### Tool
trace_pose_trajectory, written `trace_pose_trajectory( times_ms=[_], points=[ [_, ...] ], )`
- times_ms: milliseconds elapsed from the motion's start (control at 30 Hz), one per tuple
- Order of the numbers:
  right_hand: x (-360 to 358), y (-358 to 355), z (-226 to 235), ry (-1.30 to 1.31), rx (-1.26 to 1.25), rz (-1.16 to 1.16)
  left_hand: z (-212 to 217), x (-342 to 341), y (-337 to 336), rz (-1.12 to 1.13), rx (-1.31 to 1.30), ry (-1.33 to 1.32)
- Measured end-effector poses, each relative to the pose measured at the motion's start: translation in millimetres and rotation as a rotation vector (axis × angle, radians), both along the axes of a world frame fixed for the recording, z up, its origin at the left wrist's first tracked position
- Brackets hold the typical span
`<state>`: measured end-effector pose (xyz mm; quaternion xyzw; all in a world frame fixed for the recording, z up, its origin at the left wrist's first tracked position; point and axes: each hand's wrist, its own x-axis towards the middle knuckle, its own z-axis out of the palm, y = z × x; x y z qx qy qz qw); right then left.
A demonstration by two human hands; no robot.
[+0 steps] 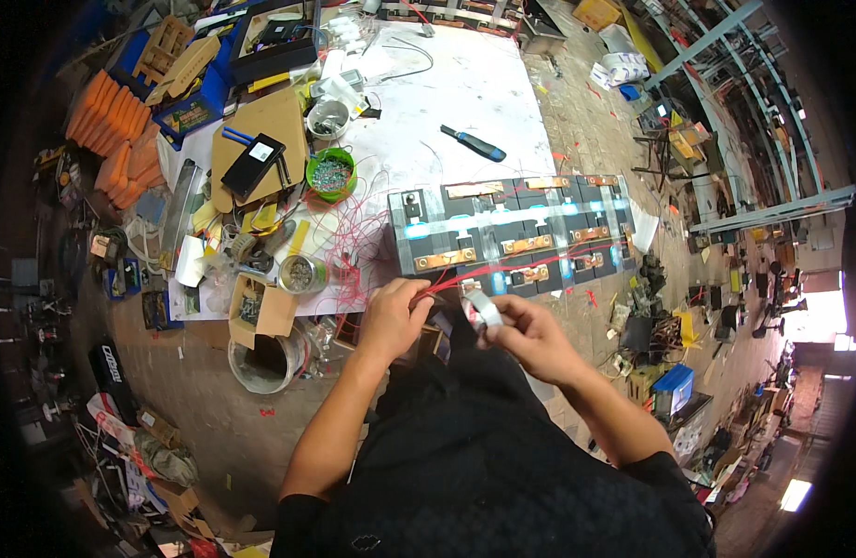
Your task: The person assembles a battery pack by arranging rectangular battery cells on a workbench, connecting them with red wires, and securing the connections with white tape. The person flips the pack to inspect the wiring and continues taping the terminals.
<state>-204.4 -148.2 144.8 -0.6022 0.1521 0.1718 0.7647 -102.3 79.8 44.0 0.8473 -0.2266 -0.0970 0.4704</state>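
A bundle of thin red wires [465, 279] runs along the near edge of a black battery pack [512, 228], which has copper connector bars and strips of clear tape across it. My left hand [395, 321] is closed around the wires at the pack's near left corner. In my right hand [532, 337] is a roll of tape [484, 311], pinched by its rim just off the pack's near edge. The roll sits close to the wires; whether its tape touches them I cannot tell.
The white tabletop [484, 84] carries a utility knife [473, 143] beyond the pack. To the left are a green bowl of small parts [331, 175], tangled red wires, a metal tin [302, 273] and an open cardboard box [263, 312]. A bucket [260, 367] stands on the floor.
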Motion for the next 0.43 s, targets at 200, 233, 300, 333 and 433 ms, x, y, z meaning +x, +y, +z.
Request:
trace_pose_trajectory(
  times_ms=[200,233,300,333,433],
  points=[
    [-9,32,-3,-0.077,-0.148,0.109,54,-31,19,0.021,-0.228,-0.040],
    [-8,35,-1,-0.085,-0.162,0.127,69,-37,22,0.022,-0.231,0.018],
    [-2,40,6,-0.101,-0.191,0.166,79,-42,25,0.005,-0.258,-0.085],
    [0,41,6,-0.104,-0.202,0.199,85,-43,27,-0.010,-0.250,-0.137],
    [8,41,-4,-0.127,-0.249,0.304,83,-48,34,0.035,-0.184,-0.135]
  ],
)
